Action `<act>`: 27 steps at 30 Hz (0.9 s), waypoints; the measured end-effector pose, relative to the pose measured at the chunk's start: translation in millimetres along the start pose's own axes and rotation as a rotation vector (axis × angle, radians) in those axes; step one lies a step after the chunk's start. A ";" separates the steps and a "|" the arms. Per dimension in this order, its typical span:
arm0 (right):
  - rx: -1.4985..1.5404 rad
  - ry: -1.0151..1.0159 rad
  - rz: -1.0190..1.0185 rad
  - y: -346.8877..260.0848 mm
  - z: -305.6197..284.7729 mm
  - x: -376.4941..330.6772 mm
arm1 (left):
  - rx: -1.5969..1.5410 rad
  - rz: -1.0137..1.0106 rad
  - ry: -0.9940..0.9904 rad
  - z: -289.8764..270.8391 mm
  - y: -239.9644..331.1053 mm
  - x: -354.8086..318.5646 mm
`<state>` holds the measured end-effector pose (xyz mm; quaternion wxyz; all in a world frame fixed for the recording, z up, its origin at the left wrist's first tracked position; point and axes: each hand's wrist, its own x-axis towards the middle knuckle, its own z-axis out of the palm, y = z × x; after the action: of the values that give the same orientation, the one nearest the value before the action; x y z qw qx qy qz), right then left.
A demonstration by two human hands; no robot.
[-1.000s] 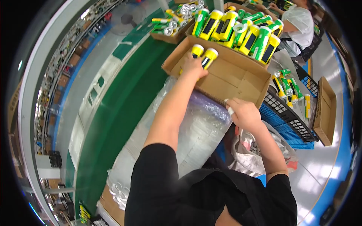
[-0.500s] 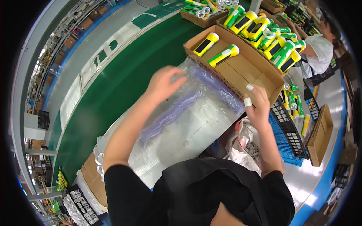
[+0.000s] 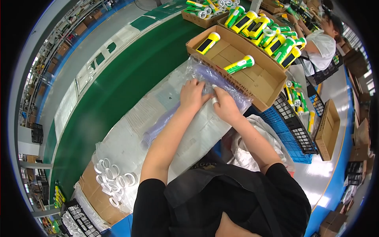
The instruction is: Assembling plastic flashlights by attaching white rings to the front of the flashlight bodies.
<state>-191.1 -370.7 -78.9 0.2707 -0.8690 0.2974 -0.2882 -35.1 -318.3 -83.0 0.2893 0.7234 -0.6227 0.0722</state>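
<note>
My left hand [image 3: 192, 96] and my right hand [image 3: 225, 103] are close together over the work surface, fingers bent and pressed inward. They meet at the far end of a long row of stacked, clear purple-tinted discs [image 3: 154, 130]. Whatever lies between the fingertips is too small or hidden to make out. White wraps cover some right fingertips. Just beyond the hands is a clear plastic bag [image 3: 239, 101] with another purple-tinted row inside. Behind it stands an open cardboard box [image 3: 258, 81] holding a yellow flashlight [image 3: 208, 42] and a green-and-yellow flashlight [image 3: 240, 64].
Several white rings [image 3: 112, 172] lie at the near left. A heap of flashlights [image 3: 262, 31] rises behind the box. To the right are a black crate [image 3: 297, 120], a blue crate [image 3: 282, 132] and another cardboard box [image 3: 328, 132]. A co-worker [image 3: 321, 49] is at the far right.
Both hands have come together over the disc row, the right one leaving the box's edge. The green-and-yellow flashlight in the box has shifted and turned. The white rings are now uncovered by my arm.
</note>
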 end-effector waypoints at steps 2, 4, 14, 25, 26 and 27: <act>-0.025 -0.028 0.037 -6.6 5.9 -0.4 | 0.010 -0.042 -0.006 2.6 -0.2 1.1; -0.051 -0.053 0.073 -9.0 12.0 0.3 | 0.008 -0.043 -0.003 2.8 1.0 1.6; -0.006 0.024 -0.046 -0.7 41.1 9.9 | 0.104 -0.057 -0.197 -24.1 -7.6 -17.8; -0.008 0.046 -0.194 -12.5 47.8 6.5 | 0.187 0.059 -0.179 -52.1 -21.1 -60.2; -0.002 0.040 -0.198 -17.7 48.9 5.2 | 0.194 0.043 -0.173 -59.7 -22.4 -65.2; -0.048 0.029 -0.236 -26.5 49.3 4.7 | 0.203 0.032 -0.173 -71.8 -23.0 -69.2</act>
<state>-145.8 -341.2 -94.2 0.2096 -0.9000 0.2039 -0.3232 -9.8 -221.0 -63.7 0.1587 0.7424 -0.6464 0.0769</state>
